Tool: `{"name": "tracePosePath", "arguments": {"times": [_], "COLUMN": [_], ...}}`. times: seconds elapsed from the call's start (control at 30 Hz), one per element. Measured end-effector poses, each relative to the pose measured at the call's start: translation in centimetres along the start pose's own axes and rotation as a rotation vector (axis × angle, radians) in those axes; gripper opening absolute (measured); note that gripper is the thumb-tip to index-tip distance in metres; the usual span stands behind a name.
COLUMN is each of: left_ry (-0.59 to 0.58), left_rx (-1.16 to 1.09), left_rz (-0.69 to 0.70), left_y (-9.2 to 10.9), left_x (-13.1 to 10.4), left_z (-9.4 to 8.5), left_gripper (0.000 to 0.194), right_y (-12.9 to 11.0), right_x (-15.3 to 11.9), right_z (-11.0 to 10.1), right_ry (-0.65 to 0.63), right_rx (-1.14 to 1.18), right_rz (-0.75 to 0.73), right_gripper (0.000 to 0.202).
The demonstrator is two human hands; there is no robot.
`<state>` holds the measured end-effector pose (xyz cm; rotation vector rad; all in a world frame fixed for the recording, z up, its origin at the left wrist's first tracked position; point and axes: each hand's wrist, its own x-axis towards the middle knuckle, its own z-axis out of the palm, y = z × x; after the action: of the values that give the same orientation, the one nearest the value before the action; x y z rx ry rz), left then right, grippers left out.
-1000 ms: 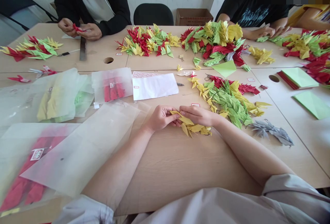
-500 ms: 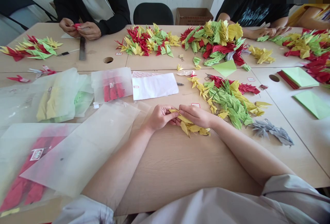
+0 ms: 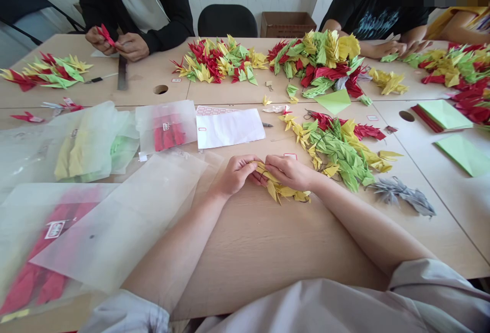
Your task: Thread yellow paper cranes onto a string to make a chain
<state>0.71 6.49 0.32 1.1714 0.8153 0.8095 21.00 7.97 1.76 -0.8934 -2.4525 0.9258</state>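
Note:
Yellow folded paper cranes [image 3: 285, 191] on a dark cord lie at the middle of the table, between and below my two hands. My left hand [image 3: 240, 173] is closed on the left end of this string of cranes, thumb bent over it. My right hand [image 3: 290, 171] grips the cranes from the right, its fingers curled and partly hidden. Just past my right hand lies a heap of green paper cranes [image 3: 340, 153] with yellow and red ones, and a grey bundle [image 3: 403, 195] is beside my right forearm. A white paper sheet [image 3: 231, 128] rests beyond my left hand.
Translucent bags [image 3: 126, 220] cover the table's left side, some with red, yellow or green folded paper inside. Green paper squares [image 3: 465, 153] lie at right. More crane heaps [image 3: 220, 60] line the far side, where a person in black [image 3: 168, 11] and others sit.
My left thumb has shifted down, and more of the dark cord shows between my hands. Across the table at left, a person's hand has raised a red folded paper piece.

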Motion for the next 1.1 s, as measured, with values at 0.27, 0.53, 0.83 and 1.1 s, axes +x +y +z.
{"name": "tracePosePath", "arguments": {"times": [0.27, 0.53, 0.83, 1.1], "left_ry": [0.102, 0.262, 0.275, 0.246], "left_rx": [0.172, 0.249, 0.252, 0.132], "left_rz": [0.071, 0.189, 0.232, 0.142], "left_y": [0.4, -0.3, -0.6, -0.5], "left_x": [-0.2, 0.1, 0.2, 0.3], "left_z": [0.6, 0.7, 0.7, 0.9], "left_gripper": [0.033, 0.037, 0.028, 0.028], "right_y": [0.2, -0.1, -0.1, 0.0], "right_x": [-0.1, 0.0, 0.1, 0.3], "right_z": [0.2, -0.7, -1.3, -0.7], "right_ry": [0.042, 0.112, 0.25, 0.338], "right_rx": [0.007, 0.022, 0.094, 0.072], "right_rz": [-0.095, 0.047, 0.0, 0.021], "right_gripper": [0.023, 0.017, 0.012, 0.01]}}
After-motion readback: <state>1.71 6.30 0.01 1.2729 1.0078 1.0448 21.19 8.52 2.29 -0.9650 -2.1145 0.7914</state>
